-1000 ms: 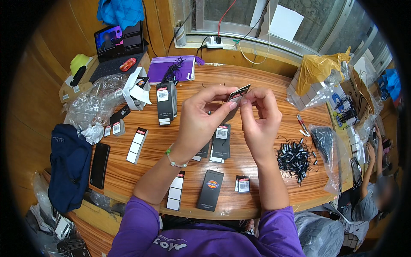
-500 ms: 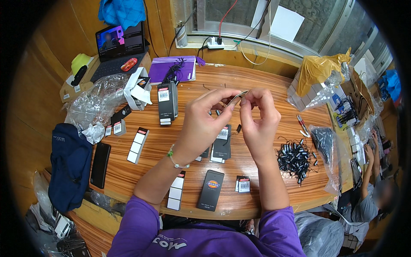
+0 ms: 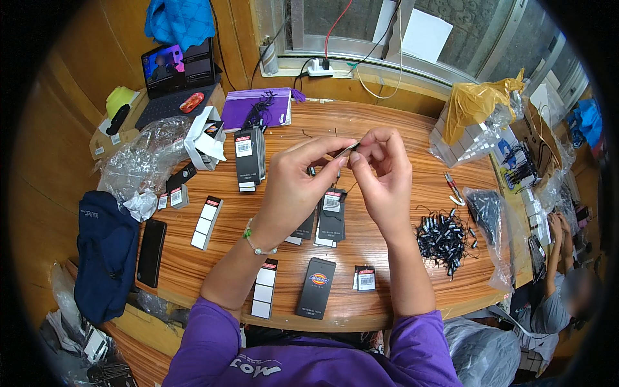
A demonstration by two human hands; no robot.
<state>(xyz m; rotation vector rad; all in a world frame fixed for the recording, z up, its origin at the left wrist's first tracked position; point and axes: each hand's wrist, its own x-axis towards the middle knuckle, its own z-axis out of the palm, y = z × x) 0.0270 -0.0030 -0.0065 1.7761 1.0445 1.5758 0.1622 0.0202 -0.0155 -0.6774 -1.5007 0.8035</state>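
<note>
Both my hands are raised over the middle of the table, fingertips meeting. My left hand pinches a thin hang tag, seen nearly edge-on. Against its end, my right hand is closed on a black string; fingers hide most of it, and a thin dark length dangles below. Under my hands lie stacked dark hang tags, partly covered by the left wrist. Nearer me are a large dark tag, a strip with white panels and small barcode tags.
A heap of black tag strings lies right, beside pliers and a plastic bag. Upright tag stacks, a phone and a navy pouch stand left. Another person's hands show far right.
My hands have shifted slightly left and down, and the right fingertips have closed in against the tag's end. The tag has tilted flatter.
</note>
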